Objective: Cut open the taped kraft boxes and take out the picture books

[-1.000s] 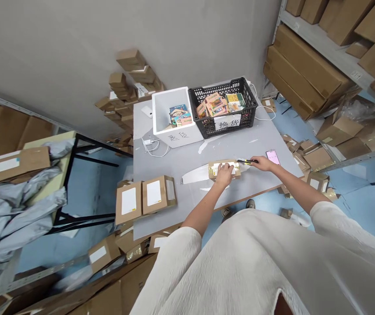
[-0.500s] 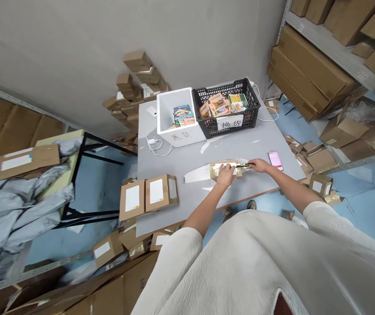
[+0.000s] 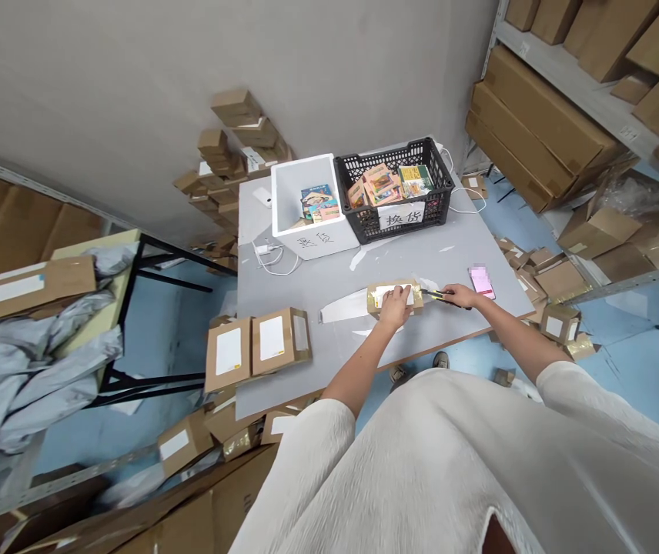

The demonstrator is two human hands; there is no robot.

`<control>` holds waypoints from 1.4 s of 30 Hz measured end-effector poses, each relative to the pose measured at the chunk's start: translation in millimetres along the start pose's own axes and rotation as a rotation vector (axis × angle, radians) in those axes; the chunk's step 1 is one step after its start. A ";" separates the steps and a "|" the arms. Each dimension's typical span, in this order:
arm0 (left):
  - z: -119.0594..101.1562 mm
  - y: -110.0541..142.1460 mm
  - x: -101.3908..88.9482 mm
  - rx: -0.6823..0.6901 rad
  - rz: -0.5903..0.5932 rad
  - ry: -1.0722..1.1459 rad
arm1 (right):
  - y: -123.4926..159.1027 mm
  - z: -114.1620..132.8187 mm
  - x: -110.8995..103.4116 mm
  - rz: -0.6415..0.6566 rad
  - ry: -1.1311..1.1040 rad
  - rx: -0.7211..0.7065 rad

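Observation:
A small cardboard box with a white label and shiny tape lies on the grey table. My left hand is closed over its near side, with fingers bent across the label. Just right of the box, my right hand is wrapped around black scissors, whose blades look parted and point at the box's right end. A strip of white paper lies flat to the left of the box. Right of my right hand is a phone with a pink screen.
At the table's back stand a white foam box and a black plastic crate, both holding booklets. Two labelled cartons sit at the left edge. A white cable lies nearby. Cardboard boxes litter the floor.
The scissors have tilted and their blades now look spread apart. My right hand has moved slightly to the right. My left hand stays on the box, and the view has shifted a little.

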State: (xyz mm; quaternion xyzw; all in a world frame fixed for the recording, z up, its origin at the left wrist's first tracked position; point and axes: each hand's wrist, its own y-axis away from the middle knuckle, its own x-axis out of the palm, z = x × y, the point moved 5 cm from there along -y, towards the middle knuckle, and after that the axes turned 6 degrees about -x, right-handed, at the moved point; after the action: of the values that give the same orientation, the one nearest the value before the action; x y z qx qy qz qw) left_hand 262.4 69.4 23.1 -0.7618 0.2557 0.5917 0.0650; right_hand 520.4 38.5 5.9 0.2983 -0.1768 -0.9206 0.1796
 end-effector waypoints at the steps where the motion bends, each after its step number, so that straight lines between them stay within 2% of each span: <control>1: 0.4 0.3 -2.7 -0.005 -0.013 0.025 | 1.1 0.0 -1.5 -0.018 -0.030 0.013; 6: 7.6 -5.2 -18.0 -0.047 -0.098 0.065 | 11.5 10.8 -6.2 -0.112 -0.104 -0.028; 10: 15.0 -16.4 -21.0 -0.056 -0.074 0.053 | 20.7 25.8 -1.0 -0.163 0.065 -0.140; 16: 21.4 -20.7 -10.7 -0.043 -0.014 0.027 | 27.6 31.8 10.7 -0.215 0.288 -0.291; 25: 17.2 -32.0 -3.0 -0.029 -0.016 -0.036 | 28.7 16.6 12.7 -0.214 0.391 -0.250; 30: 17.5 -20.3 1.5 0.012 -0.105 0.013 | 23.9 13.8 14.7 -0.237 0.389 -0.247; 37: 17.0 -6.2 13.6 -0.030 -0.185 0.110 | 17.8 13.5 20.9 -0.253 0.465 -0.253; 40: 17.1 -3.8 15.8 -0.047 -0.205 0.102 | 18.5 10.5 16.4 -0.276 0.484 -0.266; 42: 17.1 -1.9 16.1 -0.051 -0.212 0.085 | 19.7 5.8 7.8 -0.343 0.466 -0.238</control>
State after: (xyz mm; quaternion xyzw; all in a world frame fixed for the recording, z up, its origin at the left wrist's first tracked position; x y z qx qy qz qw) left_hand 251.1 72.8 2.7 -0.8102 0.1611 0.5551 0.0972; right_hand 515.4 19.2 15.0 0.5037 0.0311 -0.8585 0.0912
